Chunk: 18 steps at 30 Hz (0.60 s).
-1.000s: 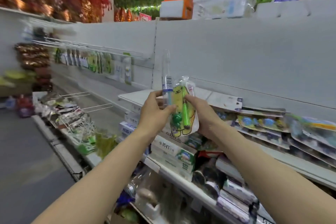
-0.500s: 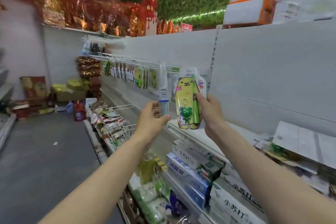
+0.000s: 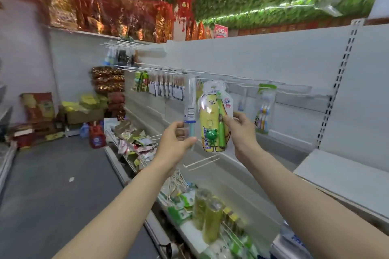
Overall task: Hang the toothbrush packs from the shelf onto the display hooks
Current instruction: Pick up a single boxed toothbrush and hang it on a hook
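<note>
My left hand (image 3: 175, 143) grips a slim clear toothbrush pack (image 3: 190, 111) with a barcode label, held upright. My right hand (image 3: 240, 130) pinches the right edge of a yellow bear-shaped toothbrush pack (image 3: 212, 118) with a green brush and a green frog charm. Both packs are raised in front of the row of white display hooks (image 3: 242, 82) on the back panel. The top of the yellow pack is just below a hook. Another toothbrush pack (image 3: 264, 109) hangs on a hook to the right.
More hanging packs (image 3: 166, 88) fill hooks further left. A bare double-wire hook (image 3: 202, 162) juts out below my hands. A white shelf (image 3: 336, 176) sits at right. Lower shelves hold bottles (image 3: 210, 216) and packets (image 3: 134, 141). Grey aisle floor (image 3: 52, 185) lies at left.
The view has swung left along the aisle. Both hands have carried the two packs from the shelf area up toward the hook row, and the packs have moved slightly apart.
</note>
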{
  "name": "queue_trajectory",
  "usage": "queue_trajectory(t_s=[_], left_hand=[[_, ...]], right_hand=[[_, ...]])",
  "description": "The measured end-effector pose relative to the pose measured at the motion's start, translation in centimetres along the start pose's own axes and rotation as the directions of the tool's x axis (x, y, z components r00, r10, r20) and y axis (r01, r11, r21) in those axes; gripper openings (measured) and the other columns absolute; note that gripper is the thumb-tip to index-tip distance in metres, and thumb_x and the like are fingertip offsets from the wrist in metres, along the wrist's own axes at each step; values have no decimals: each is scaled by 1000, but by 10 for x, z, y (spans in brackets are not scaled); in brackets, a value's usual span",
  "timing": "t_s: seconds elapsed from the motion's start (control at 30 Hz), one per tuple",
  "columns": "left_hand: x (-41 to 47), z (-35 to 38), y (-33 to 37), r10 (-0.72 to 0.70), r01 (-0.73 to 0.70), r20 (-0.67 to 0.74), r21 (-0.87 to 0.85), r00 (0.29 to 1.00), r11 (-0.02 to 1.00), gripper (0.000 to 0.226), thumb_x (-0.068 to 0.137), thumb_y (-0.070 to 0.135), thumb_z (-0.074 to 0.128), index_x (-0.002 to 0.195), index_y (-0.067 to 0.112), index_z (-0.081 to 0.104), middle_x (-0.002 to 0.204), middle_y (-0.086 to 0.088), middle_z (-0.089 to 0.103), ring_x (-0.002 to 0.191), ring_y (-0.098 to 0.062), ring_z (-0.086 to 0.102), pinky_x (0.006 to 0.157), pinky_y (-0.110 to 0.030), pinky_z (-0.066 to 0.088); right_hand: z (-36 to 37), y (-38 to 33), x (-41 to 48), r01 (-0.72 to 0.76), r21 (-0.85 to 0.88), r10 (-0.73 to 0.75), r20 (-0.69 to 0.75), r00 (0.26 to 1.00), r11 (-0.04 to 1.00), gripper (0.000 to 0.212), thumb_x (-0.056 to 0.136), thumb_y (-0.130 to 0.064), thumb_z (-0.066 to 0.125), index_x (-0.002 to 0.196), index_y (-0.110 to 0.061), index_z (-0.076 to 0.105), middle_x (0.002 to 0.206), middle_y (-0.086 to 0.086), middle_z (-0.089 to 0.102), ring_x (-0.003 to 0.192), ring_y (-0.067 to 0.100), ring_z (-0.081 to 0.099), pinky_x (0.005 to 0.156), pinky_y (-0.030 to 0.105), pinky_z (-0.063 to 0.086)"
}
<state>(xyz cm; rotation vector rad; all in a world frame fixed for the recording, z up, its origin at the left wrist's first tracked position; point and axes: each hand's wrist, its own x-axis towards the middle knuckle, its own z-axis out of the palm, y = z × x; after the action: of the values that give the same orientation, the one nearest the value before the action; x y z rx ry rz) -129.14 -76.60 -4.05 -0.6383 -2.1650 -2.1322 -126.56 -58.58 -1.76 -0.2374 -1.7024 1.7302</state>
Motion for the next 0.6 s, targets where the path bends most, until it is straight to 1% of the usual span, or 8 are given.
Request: queue_trajectory(t_s=[0.07, 0.13, 0.2, 0.27, 0.33, 0.43, 0.6], left_hand=[[31, -31, -12, -15, 15, -1, 11, 1000, 1000, 41, 86, 6, 73, 122, 16, 57, 110, -2, 67, 99, -18, 64, 84, -33, 55], [63, -57, -27, -36, 36, -4, 10, 999, 999, 43, 87, 7, 72, 126, 16, 55, 109, -1, 67, 97, -18, 65, 79, -32, 52], [94, -76, -44, -63, 63, -5, 5, 998, 998, 43, 87, 8, 72, 125, 18, 55, 106, 0, 68, 92, -17, 66, 74, -31, 50], [126, -90, -63, -78, 78, 6, 5, 997, 997, 45, 87, 7, 72, 126, 19, 55, 105, 0, 70, 91, -18, 68, 73, -31, 51], [157, -101, -80, -85, 85, 22, 17, 996, 996, 47, 86, 7, 72, 128, 19, 54, 106, -1, 70, 93, -19, 68, 75, -33, 54], [205, -115, -99, -68, 66, 40, 33, 997, 997, 45, 86, 5, 73, 125, 19, 55, 103, -2, 71, 94, -21, 69, 85, -42, 58], [284, -129, -109, -44, 39, 97, 51, 994, 998, 44, 85, 7, 73, 122, 24, 56, 108, 0, 69, 98, -20, 68, 91, -46, 57]], right_hand=[[36, 10, 16, -19, 0, 19, -13, 1000, 1000, 17, 95, -11, 63, 112, -10, 63, 98, 4, 70, 83, 11, 68, 64, 18, 52], [67, 21, 34, -34, 7, 34, -28, 999, 999, 9, 96, -12, 62, 104, -15, 63, 98, 4, 70, 85, 14, 67, 70, 24, 53], [94, 39, 52, -45, -16, 44, -47, 998, 999, 8, 97, -13, 61, 103, -16, 63, 101, 5, 70, 88, 16, 67, 73, 28, 53], [120, 58, 74, -44, -32, 42, -58, 997, 999, 8, 97, -12, 60, 102, -16, 64, 102, 7, 70, 89, 19, 68, 75, 32, 56], [144, 77, 97, -37, -33, 34, -74, 997, 999, 8, 97, -10, 60, 99, -17, 64, 101, 8, 70, 88, 20, 68, 78, 35, 58], [175, 100, 134, -18, 1, 18, -99, 995, 1000, 11, 96, -11, 61, 107, -14, 65, 100, 6, 71, 88, 18, 69, 75, 31, 58], [209, 120, 193, 19, 25, -13, -222, 975, 999, 16, 93, -13, 66, 109, -17, 65, 108, 6, 69, 104, 24, 67, 89, 39, 57]])
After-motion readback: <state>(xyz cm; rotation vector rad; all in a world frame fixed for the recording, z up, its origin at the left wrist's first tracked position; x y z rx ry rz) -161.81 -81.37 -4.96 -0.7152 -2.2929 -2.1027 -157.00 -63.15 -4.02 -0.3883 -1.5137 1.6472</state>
